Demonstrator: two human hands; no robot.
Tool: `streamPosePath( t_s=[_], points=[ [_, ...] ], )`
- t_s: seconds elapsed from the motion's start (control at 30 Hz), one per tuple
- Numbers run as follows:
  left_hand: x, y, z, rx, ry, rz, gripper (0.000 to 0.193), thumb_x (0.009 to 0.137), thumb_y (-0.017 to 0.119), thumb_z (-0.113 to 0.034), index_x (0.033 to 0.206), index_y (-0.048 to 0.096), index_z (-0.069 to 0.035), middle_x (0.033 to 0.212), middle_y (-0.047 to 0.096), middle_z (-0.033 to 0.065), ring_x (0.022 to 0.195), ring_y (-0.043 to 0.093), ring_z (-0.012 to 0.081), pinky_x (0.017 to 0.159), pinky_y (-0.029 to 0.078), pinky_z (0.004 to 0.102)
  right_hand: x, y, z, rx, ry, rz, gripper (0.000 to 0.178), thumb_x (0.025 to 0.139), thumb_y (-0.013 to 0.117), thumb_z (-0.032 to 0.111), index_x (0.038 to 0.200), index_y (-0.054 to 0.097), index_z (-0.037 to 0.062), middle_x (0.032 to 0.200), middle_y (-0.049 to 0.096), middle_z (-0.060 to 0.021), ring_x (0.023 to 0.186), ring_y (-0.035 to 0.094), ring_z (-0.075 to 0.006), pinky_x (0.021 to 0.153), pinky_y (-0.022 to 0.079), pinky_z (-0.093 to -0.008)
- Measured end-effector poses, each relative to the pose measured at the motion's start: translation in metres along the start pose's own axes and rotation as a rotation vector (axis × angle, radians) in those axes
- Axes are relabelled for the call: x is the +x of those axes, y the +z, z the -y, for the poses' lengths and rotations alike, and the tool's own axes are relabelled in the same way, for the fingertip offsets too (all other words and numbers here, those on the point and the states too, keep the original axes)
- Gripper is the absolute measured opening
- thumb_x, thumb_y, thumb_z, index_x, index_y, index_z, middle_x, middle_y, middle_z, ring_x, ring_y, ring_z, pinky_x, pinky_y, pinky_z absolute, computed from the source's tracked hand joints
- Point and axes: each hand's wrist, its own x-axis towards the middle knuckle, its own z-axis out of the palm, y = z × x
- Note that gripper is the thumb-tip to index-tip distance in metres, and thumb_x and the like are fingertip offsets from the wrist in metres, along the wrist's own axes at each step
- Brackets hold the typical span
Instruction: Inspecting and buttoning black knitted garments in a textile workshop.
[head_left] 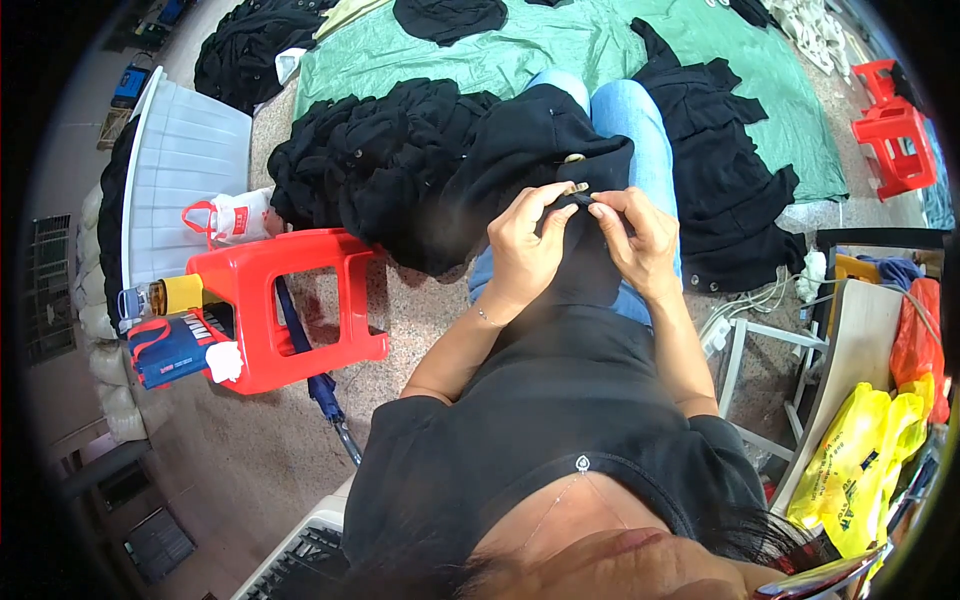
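A black garment (545,125) lies across my lap, over my light blue jeans (637,120). My left hand (527,245) pinches its edge between thumb and fingers, right beside a gold-coloured button (577,188). Close by on the right, my right hand (643,238) grips the same black edge with thumb and forefinger. Another round button (574,157) shows on the cloth just beyond my fingertips. Whether a small tool is hidden in either pinch, I cannot tell.
Left of my lap is a heap of black garments (375,160); more black garments (725,190) lie at right on a green sheet (790,140). A red stool (290,260), a pale plastic tub (190,150) and an umbrella (325,400) are at left. A yellow bag (850,470) sits at right.
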Motion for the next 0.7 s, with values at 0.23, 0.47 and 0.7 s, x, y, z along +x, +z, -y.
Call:
streamPosePath(
  t_s=[0.23, 0.47, 0.7],
  points=[
    [-0.001, -0.002, 0.001, -0.064, -0.103, 0.027, 0.020, 0.085, 0.069, 0.003, 0.106, 0.069, 0.001, 0.099, 0.073, 0.0118, 0.091, 0.070, 0.0181, 0.083, 0.053, 0.0279, -0.013, 0.012, -0.011, 0.516, 0.455, -0.069, 0.011, 0.090, 0.070, 0.008, 0.097, 0.069, -0.0009, 0.077, 0.067, -0.0038, 0.066, 0.059, -0.0066, 0.059, 0.045, -0.0215],
    [-0.002, 0.000, 0.004, -0.175, -0.166, 0.036, 0.019, 0.088, 0.069, 0.001, 0.107, 0.069, 0.003, 0.100, 0.073, 0.0105, 0.091, 0.068, 0.0145, 0.083, 0.053, 0.0268, -0.005, 0.006, -0.004, 0.194, 0.142, -0.014, 0.015, 0.084, 0.075, 0.006, 0.096, 0.068, -0.0004, 0.077, 0.066, -0.0032, 0.062, 0.059, -0.0083, 0.057, 0.045, -0.0236],
    [-0.003, 0.001, 0.004, -0.168, -0.198, 0.064, 0.020, 0.089, 0.068, -0.001, 0.109, 0.069, 0.003, 0.101, 0.073, 0.0105, 0.092, 0.068, 0.0141, 0.084, 0.053, 0.0269, -0.004, 0.016, -0.008, 0.221, 0.054, -0.107, 0.028, 0.071, 0.084, 0.005, 0.093, 0.068, 0.0009, 0.081, 0.062, -0.0066, 0.069, 0.057, -0.0156, 0.060, 0.045, -0.0270]
  ],
)
